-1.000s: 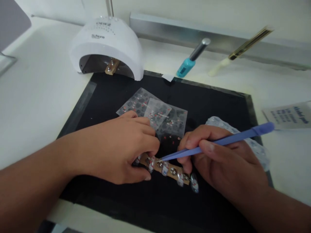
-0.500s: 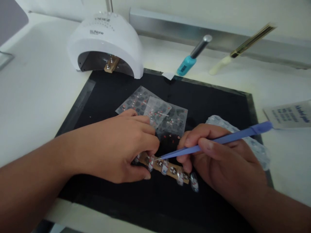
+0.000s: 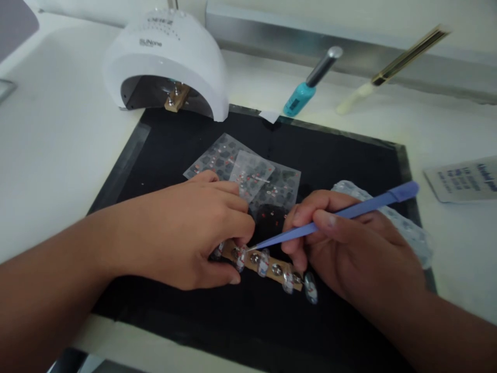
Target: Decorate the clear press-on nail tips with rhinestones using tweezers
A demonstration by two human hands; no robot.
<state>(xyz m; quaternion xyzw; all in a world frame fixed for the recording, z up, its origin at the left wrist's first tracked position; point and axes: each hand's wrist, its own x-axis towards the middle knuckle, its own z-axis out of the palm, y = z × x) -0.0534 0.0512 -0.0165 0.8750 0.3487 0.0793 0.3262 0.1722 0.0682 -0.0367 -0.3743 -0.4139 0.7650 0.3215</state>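
My left hand [image 3: 194, 235] is closed around the left end of a narrow wooden nail-tip stand [image 3: 274, 278], its thumb and fingers on either side of it. Several glossy false nails [image 3: 263, 263] with red and white decoration sit on the stand's metal studs. Between the fingers of my right hand [image 3: 349, 243] are blue tweezers [image 3: 373, 205], slanting down to the left. Their tip meets the edge of the false nail [image 3: 240, 259] beside my left thumb. Whether the tip holds anything is too small to tell. My left fingers hide the stand's far left end.
Transparent sticker sheets [image 3: 209, 160] lie overlapped on the black mat [image 3: 330, 160]. A white nail lamp [image 3: 166, 57] stands behind, with another wooden stand [image 3: 176, 98] inside. A turquoise bottle [image 3: 300, 99], a gold-handled bottle [image 3: 392, 65], crumpled clear plastic [image 3: 411, 235] and an alcohol-pad packet [image 3: 462, 178] lie around.
The tweezers have tilted slightly, their rear end moving down and left, with the tip staying by the same false nail. My left hand keeps its hold. The whole view has shifted a little.
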